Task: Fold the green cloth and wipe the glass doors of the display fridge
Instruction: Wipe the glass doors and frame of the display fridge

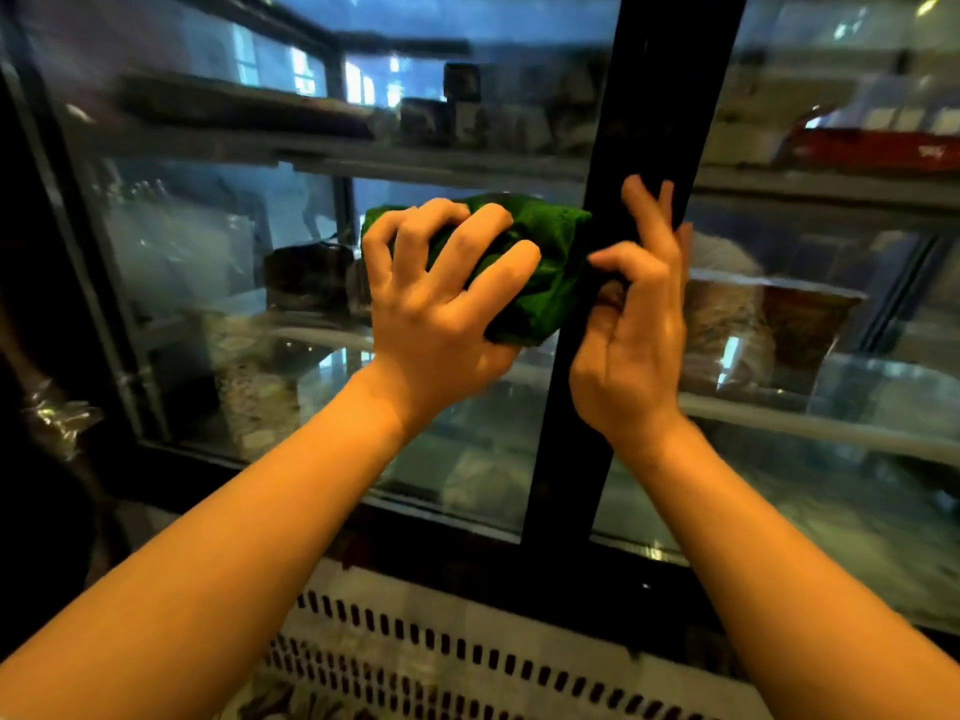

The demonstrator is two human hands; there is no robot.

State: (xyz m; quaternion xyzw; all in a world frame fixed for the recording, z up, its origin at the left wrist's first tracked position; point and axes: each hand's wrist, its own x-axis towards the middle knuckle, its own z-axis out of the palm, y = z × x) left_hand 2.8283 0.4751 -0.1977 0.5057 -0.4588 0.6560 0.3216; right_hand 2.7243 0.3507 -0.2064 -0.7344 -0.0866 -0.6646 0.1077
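Left hand: the left hand (441,298) lies over the bundled green cloth (540,262), fingers spread and curled round its top and near side, gripping it in front of the glass.
Right hand: the right hand (631,324) pinches the cloth's right edge between thumb and bent forefinger; its other fingers (649,210) stand straighter, up along the black door frame (623,148).
Green cloth: held between both hands in the air, bunched into a thick pad with folds showing, level with the fridge's middle shelf (311,335); whether it touches the glass I cannot tell.
Step in hand: to my judgement the folding, near its end, the right hand tucking or squaring the last edge while the left keeps the pad together.
Left glass door: the left glass door (218,241) is just behind the cloth, with reflections and dim food containers behind it.
Right glass door: the right glass door (831,283) lies beyond the frame, with a brown container (779,324) on a shelf inside.
Below: a white vent grille (467,662) runs under the doors.
Next move calls for: letting go of the pinched edge without loosening the pad, then pressing it flat to one pane with a single hand and wiping in even strokes.
Care: a loose fold would likely drag and streak the glass.
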